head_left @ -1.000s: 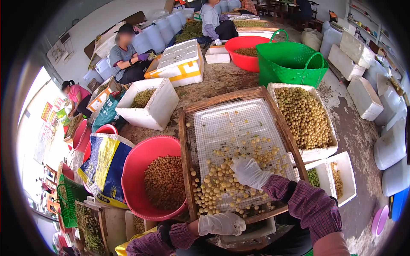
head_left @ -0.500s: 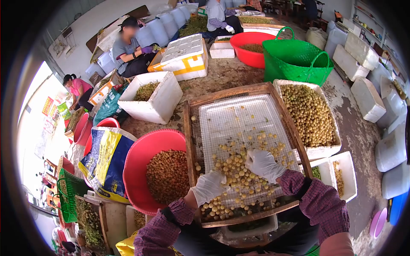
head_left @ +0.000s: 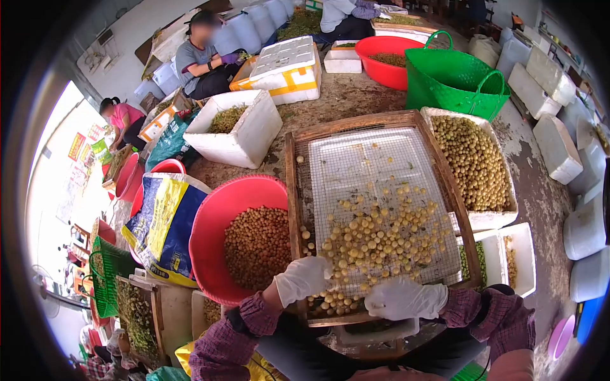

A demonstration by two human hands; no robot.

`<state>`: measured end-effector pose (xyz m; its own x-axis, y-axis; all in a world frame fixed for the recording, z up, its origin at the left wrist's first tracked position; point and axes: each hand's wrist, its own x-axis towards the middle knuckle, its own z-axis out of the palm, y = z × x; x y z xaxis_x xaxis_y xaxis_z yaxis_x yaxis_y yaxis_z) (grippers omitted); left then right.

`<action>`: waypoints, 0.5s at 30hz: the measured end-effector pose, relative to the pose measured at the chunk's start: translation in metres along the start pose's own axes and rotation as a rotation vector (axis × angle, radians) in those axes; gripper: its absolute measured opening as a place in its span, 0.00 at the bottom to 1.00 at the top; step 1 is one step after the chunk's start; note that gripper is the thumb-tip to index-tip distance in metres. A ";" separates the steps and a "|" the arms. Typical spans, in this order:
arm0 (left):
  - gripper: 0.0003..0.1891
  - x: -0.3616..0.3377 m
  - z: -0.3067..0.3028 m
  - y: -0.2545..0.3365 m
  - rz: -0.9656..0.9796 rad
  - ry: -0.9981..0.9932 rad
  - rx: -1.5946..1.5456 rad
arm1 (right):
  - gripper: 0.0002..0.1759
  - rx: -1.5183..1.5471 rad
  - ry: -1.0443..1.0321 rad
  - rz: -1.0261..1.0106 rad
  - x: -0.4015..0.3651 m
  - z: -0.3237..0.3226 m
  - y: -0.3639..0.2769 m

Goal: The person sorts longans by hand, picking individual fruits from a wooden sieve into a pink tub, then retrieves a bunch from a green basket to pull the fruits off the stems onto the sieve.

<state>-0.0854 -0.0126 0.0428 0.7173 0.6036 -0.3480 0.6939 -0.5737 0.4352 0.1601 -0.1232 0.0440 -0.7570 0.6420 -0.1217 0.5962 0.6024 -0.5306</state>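
A wooden-framed mesh sieve lies before me, with small round yellowish fruits scattered mostly over its nearer half. My left hand, in a white glove, is at the sieve's near left corner, fingers curled beside the fruits. At the front edge, my gloved right hand is closed over the rail area, its fingertips turned down. What either hand holds is hidden. To the left stands a red basin of brownish round fruits. Right of the sieve is a white foam box filled with yellowish fruits.
A green woven basket and another red basin stand beyond the sieve. A foam box and a blue-yellow sack are on the left. Smaller foam boxes sit at right. Several people sit farther back.
My right hand has moved from among the fruits back to the sieve's front edge. My left hand has shifted slightly toward the left rail. Fruits lie more spread over the mesh.
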 end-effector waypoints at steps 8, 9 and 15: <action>0.13 -0.009 0.030 -0.005 -0.073 0.129 -0.030 | 0.05 -0.053 0.404 0.181 0.047 0.020 0.024; 0.12 -0.009 0.026 -0.003 -0.130 0.120 -0.052 | 0.05 -0.111 0.446 0.182 0.050 0.019 0.029; 0.07 -0.004 0.042 -0.028 0.268 0.016 0.471 | 0.05 -0.305 0.436 0.137 0.069 0.008 0.030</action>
<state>-0.1050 -0.0219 -0.0036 0.8744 0.4082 -0.2622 0.4425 -0.8926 0.0862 0.1234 -0.0650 0.0128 -0.5248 0.8220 0.2211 0.7808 0.5683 -0.2595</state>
